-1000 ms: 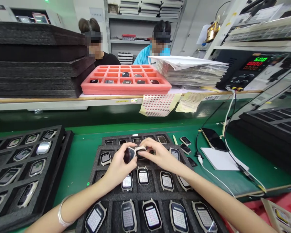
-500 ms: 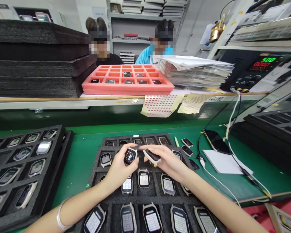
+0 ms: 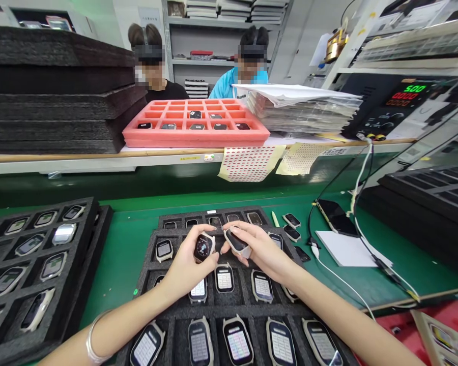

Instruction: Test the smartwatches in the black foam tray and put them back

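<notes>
My left hand (image 3: 193,259) is closed around a smartwatch case (image 3: 203,247) whose dark screen is lit with a watch face. Close beside it, my right hand (image 3: 261,249) grips a second smartwatch case (image 3: 236,241), tilted, with a dark screen and pale frame. Both hands are above a black foam tray (image 3: 168,311) with several strapless watch cases in its compartments. One such watch case (image 3: 224,278), just below my hands, shows a bright grid on its screen. The undersides of both held cases are hidden by my fingers.
Another foam tray of watches (image 3: 86,244) is at the left. Two loose watch cases (image 3: 291,220), a phone (image 3: 336,217), white paper (image 3: 343,248) and cables lie to the right. On the shelf stand a red foam tray (image 3: 194,140) and a power supply (image 3: 389,109). Two people sit behind.
My right hand has turned the watch case it holds, and its lower fingers now show beneath it. The left hand keeps its hold. The view has shifted slightly.
</notes>
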`<state>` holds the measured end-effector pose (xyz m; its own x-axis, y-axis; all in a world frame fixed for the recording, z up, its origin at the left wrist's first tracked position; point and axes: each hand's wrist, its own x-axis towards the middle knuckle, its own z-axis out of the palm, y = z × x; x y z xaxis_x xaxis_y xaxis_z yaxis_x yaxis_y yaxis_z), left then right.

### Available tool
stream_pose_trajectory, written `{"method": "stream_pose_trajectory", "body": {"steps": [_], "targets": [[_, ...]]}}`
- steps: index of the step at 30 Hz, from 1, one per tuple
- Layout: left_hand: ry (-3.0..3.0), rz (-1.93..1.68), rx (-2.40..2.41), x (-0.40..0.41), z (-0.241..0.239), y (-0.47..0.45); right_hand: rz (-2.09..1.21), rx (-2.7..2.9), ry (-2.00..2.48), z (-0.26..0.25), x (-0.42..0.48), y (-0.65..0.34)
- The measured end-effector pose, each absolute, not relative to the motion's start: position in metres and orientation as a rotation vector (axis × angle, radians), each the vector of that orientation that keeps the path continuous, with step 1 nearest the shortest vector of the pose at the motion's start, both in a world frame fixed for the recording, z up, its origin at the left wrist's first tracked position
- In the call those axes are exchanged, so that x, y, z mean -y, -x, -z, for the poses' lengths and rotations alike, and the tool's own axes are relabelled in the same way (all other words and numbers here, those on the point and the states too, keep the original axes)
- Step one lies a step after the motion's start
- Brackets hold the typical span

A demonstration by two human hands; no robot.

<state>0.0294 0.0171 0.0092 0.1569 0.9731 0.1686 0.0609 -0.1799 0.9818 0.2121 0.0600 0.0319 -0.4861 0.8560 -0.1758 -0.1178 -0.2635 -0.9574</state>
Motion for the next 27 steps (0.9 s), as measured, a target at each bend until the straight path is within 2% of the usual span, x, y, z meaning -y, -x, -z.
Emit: {"method": "stream_pose_trajectory", "body": {"steps": [8,15,22,27], "targets": [[-1.307,-1.158,-1.047,-0.0200,-0.0093,-0.0298,-2.025,1.174,0.815,-0.0334,-0.0575,-0.2202],[-1.431,-1.159,-1.077,-0.0193,-0.0084,-0.0295,-1.874,1.344,0.924,-0.0307,-0.0555,-0.2161],[-1.358,-1.139,-1.076,-0.0194,-0.0060,-0.0296,-1.994,1.171,0.814,-0.0310,-0.0579,-0.2175],[-1.348,-1.119,-1.073,-0.0194,-0.0071,-0.0301,-1.943,1.271,0.799,-0.0316,-0.0606,-0.2222]]}}
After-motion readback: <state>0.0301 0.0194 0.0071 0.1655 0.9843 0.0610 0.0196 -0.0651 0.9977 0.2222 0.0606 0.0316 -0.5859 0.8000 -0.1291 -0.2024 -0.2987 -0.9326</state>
